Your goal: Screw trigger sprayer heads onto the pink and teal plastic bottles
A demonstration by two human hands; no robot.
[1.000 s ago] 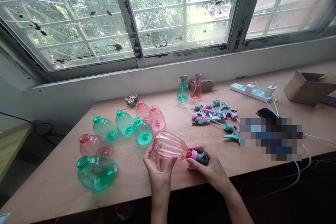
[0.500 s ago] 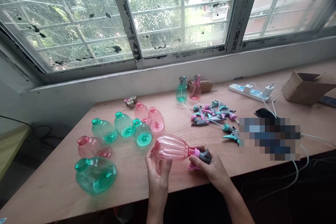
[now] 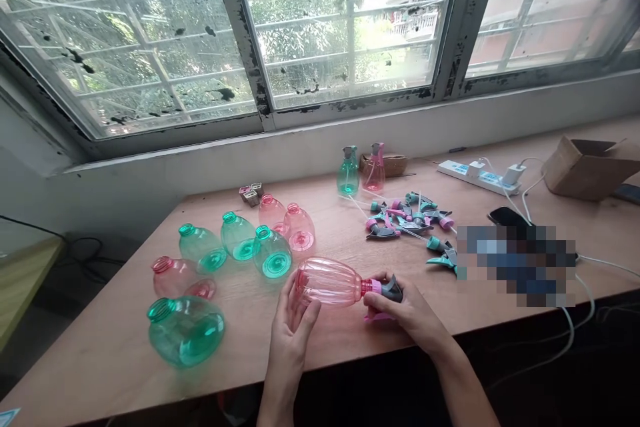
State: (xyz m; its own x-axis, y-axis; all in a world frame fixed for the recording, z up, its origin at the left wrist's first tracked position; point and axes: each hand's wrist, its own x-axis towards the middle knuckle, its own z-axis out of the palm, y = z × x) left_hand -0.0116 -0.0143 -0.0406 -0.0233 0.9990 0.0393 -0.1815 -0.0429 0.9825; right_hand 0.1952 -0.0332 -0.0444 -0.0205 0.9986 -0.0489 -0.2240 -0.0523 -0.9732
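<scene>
A clear pink spray bottle (image 3: 331, 281) lies sideways in the air between my hands, over the table's front edge. My left hand (image 3: 293, 320) wraps round its base end, thumb below and fingers behind. At the neck, my right hand (image 3: 403, 310) closes round the grey and pink spray head (image 3: 391, 289), thumb on the pink collar. The head's collar meets the bottle's mouth; how tightly it sits I cannot tell. Left of my hands are several open bottles, among them a green bottle (image 3: 273, 253) and a pink bottle (image 3: 300, 227).
Loose spray heads (image 3: 407, 217) with thin tubes lie in a heap at centre right. Behind them stand a green spray bottle (image 3: 348, 172) and a pink one (image 3: 373, 170). A power strip (image 3: 477, 178), a phone (image 3: 507, 217), cables and a cardboard box (image 3: 585, 170) occupy the right side.
My left hand has shifted slightly left and down along the bottle's base. The thumb of my right hand has moved a little on the collar. The whole view has drifted slightly.
</scene>
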